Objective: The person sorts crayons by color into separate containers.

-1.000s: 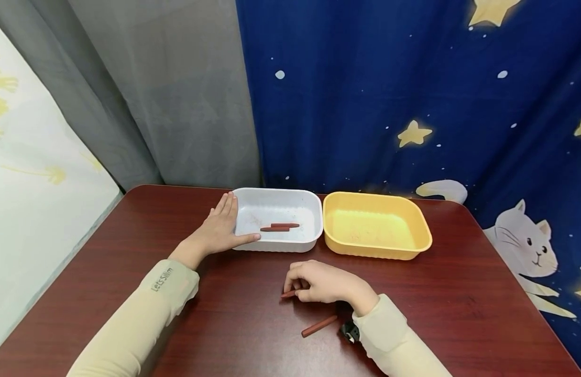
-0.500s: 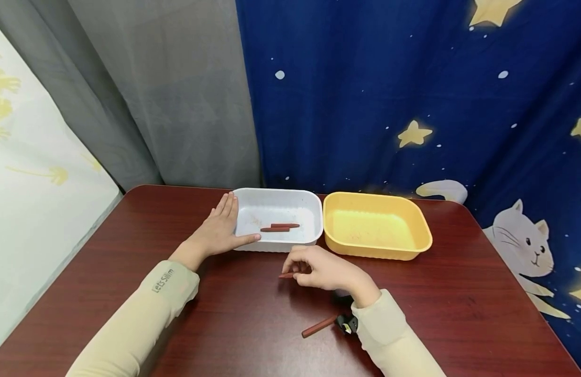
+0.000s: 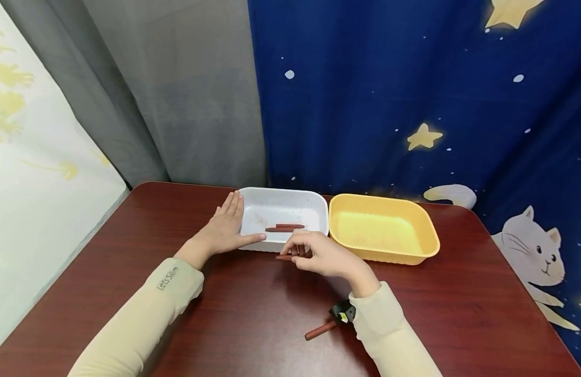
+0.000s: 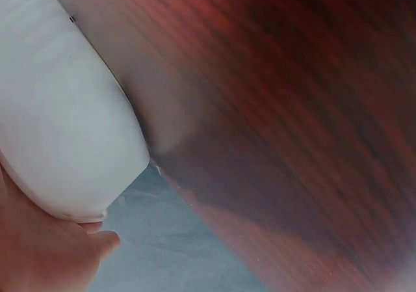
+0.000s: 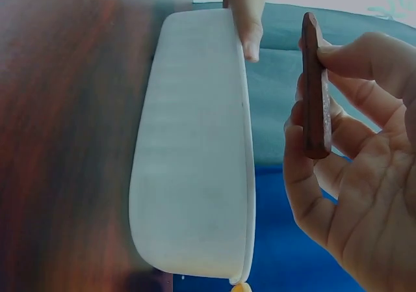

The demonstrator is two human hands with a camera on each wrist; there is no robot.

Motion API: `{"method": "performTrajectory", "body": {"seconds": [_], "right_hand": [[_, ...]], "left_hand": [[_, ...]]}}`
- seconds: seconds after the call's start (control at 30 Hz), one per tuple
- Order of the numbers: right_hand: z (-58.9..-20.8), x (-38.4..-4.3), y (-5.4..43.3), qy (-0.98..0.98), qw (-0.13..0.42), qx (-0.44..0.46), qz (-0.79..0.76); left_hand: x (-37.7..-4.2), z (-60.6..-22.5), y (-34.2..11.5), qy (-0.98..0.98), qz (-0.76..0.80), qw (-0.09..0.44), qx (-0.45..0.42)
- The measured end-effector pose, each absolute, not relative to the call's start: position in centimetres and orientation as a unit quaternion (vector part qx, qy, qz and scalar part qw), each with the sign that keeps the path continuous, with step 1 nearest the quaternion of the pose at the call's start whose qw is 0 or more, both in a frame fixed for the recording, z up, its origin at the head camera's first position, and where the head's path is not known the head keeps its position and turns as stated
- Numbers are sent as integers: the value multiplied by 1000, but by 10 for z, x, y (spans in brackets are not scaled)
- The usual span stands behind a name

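My right hand (image 3: 320, 255) pinches a reddish-brown stick with a tapered end (image 5: 316, 90) between thumb and fingers, just in front of the white plastic bin (image 3: 283, 246). In the right wrist view the stick shows beside the bin's rim. My left hand (image 3: 224, 230) rests straight-fingered on the bin's left side, its thumb along the front rim. Two similar brown sticks (image 3: 283, 230) lie side by side on the bin's floor. Another brown stick (image 3: 320, 331) lies on the table, its far end hidden behind the black wrist camera (image 3: 342, 312).
A yellow bin (image 3: 384, 251) stands right beside the white one, with nothing seen inside. Both are near the back edge of the dark red wooden table (image 3: 252, 324). Behind hang a grey curtain (image 3: 191, 104) and a blue starry curtain (image 3: 347, 104).
My right hand has lifted the pinched stick off the table and moved it away from me, up to the white bin's front. The left hand stays on the bin. The view shifts slightly.
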State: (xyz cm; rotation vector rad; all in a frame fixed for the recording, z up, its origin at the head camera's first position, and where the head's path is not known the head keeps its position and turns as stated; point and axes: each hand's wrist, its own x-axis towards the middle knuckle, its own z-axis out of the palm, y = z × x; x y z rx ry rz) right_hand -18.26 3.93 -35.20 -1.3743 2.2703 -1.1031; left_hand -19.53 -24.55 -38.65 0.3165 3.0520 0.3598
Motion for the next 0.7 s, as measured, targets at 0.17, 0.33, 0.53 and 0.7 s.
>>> {"method": "performTrajectory", "body": {"seconds": [0.17, 0.33, 0.53, 0.7], "right_hand": [[-349, -191, 35, 782, 119, -468, -395], [-351, -199, 31, 782, 119, -458, -405], [-357, -210, 26, 785, 99, -452, -411], [-359, -216, 22, 783, 89, -449, -421]], "left_hand": [[-196, -384, -245, 988, 113, 23, 103], [-195, -384, -244, 987, 119, 24, 104], [-194, -387, -243, 986, 125, 23, 105], [-193, -386, -243, 987, 120, 20, 104]]}}
